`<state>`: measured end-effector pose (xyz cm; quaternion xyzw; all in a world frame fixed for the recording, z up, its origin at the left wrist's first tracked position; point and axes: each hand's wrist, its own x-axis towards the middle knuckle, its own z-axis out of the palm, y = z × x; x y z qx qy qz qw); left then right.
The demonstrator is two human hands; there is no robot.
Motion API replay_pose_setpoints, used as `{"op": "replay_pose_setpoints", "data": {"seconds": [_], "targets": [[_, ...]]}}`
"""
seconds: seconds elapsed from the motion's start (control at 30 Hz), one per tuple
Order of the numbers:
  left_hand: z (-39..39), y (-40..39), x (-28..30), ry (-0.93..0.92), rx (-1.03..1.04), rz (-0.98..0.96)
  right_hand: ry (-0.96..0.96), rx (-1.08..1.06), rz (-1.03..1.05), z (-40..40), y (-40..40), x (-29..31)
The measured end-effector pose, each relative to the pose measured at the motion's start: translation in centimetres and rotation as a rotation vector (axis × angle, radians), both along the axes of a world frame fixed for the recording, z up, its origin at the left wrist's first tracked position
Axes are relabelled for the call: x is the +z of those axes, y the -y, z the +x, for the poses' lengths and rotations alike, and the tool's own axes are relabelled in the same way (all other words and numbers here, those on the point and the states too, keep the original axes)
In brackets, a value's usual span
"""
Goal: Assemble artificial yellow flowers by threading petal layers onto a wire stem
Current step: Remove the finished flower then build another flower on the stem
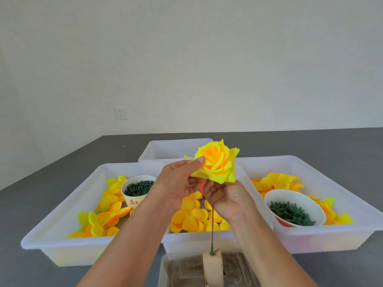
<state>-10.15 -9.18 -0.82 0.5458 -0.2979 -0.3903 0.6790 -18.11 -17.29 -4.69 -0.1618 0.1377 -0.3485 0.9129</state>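
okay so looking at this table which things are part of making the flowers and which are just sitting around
Part of the job:
yellow fabric flower
thin green wire stem
left hand
right hand
loose yellow-orange petal layers
white cups of dark green parts

Just lying about:
white wall socket
far white plastic tray

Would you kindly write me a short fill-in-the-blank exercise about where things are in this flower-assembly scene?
1. The left hand pinches the ____ flower.
2. The wire stem stands in a pale ____ at the bottom of the view.
3. The paper cup of dark green pieces sits in the ____ tray.
4. The right hand grips the stem just ____ the flower.

Missing words: yellow; block; left; below
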Motion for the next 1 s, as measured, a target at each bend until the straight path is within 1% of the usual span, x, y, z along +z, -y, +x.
{"op": "replay_pose_setpoints", "data": {"seconds": [0.13,0.2,0.27,0.37,0.47,0.53,0.6,0.7,0.73,0.77,0.83,0.93,1.0], "targets": [[2.7,2.1,0.4,-0.055,-0.031,0.014,-0.072,0.032,-0.059,1.3,2.0,-0.1],[4.3,2.9,0.5,-0.067,-0.046,0.027,-0.099,0.056,-0.123,1.8,3.0,-0.2],[5.8,3.5,0.4,-0.036,-0.044,0.034,-0.162,0.044,-0.25,2.3,4.0,-0.2],[7.7,4.5,0.1,0.012,-0.026,0.04,-0.26,-0.016,-0.499,3.2,5.3,-0.4],[9.1,5.5,-0.6,0.058,0.002,0.035,-0.43,-0.071,-0.817,3.8,6.2,-1.0],[9.7,6.2,-1.4,0.05,0.011,0.005,-0.547,-0.116,-0.978,4.3,6.6,-1.7],[10.0,6.8,-2.2,0.002,0.03,-0.03,-0.612,-0.135,-1.078,4.7,7.0,-2.4],[10.4,7.2,-3.0,-0.115,0.054,-0.05,-0.631,-0.195,-1.104,4.8,7.8,-2.9],[10.5,7.2,-3.1,-0.134,0.047,-0.047,-0.656,-0.227,-1.147,4.6,8.1,-3.1],[10.6,7.2,-3.3,-0.131,0.037,-0.037,-0.698,-0.256,-1.239,4.4,8.3,-3.3],[10.7,6.9,-3.6,-0.077,0.024,-0.003,-0.756,-0.266,-1.418,4.2,8.3,-3.6],[10.6,6.4,-3.9,0.067,0.056,0.019,-0.789,-0.248,-1.494,4.3,8.4,-4.0],[10.5,6.5,-4.0,0.226,0.151,0.01,-0.818,-0.264,-1.519,4.4,8.5,-4.1]]}}
